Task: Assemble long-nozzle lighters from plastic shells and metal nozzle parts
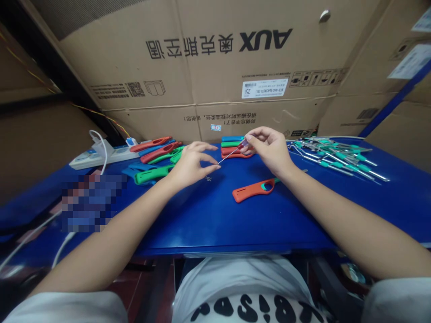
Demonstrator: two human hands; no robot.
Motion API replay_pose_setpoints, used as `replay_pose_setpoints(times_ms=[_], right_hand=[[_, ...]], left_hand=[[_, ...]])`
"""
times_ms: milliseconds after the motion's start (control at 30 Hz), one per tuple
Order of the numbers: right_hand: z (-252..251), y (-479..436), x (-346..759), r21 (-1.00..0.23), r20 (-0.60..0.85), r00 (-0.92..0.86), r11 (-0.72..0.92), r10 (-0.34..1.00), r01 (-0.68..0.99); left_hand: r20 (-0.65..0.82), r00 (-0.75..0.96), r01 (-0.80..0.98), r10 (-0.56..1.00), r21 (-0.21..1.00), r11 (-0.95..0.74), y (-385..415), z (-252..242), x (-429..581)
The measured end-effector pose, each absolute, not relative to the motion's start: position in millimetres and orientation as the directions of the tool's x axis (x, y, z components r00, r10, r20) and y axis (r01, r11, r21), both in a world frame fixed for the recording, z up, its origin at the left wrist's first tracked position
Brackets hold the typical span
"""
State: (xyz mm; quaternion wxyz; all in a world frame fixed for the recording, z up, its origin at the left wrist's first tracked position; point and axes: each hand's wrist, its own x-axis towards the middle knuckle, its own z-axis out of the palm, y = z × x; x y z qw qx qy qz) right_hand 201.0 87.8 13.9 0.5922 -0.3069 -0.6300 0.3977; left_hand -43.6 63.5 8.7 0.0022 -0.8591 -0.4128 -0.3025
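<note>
My right hand [269, 150] pinches the small purple-red handle of a thin screwdriver [232, 154], whose metal shaft slants down to the left. My left hand [193, 165] pinches at the shaft's tip with thumb and forefinger, and the other fingers are spread. Both hands hover over the blue table [208, 215]. Right below my right wrist lies an orange plastic shell with a teal insert [254, 189]. A tiny metal part [208, 179] lies on the table under the left hand.
Red, green and blue plastic shells [158, 154] are piled at the left, and a few more [232, 144] are stacked behind the hands. Several metal rods with teal parts [336, 157] lie at the right. A white power strip [101, 154] sits far left. Cardboard boxes [215, 67] wall the back.
</note>
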Motion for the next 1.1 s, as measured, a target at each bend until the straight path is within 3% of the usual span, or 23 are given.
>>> replay_pose_setpoints(times_ms=[200,433,633,867,1100], right_hand=[[13,87,200,-0.775,0.628,-0.126,0.631,0.768,-0.015],[18,76,205,-0.537,0.809,-0.123,0.808,0.575,0.242],[23,71,204,-0.621,0.714,-0.367,0.781,0.595,0.058],[24,67,202,-0.53,0.77,-0.29,0.822,0.569,0.207],[24,64,205,-0.62,0.68,-0.44,0.78,0.587,0.084]], left_hand=[[0.544,0.462,0.674,0.7,0.298,-0.676,60,7,-38],[0.539,0.385,0.519,0.749,0.545,-0.659,47,-7,-18],[0.496,0.365,0.457,0.788,0.642,-0.616,37,-15,-7],[0.447,0.35,0.41,0.823,0.717,-0.564,33,-21,-1],[0.432,0.386,0.406,0.815,0.714,-0.57,33,-21,0]])
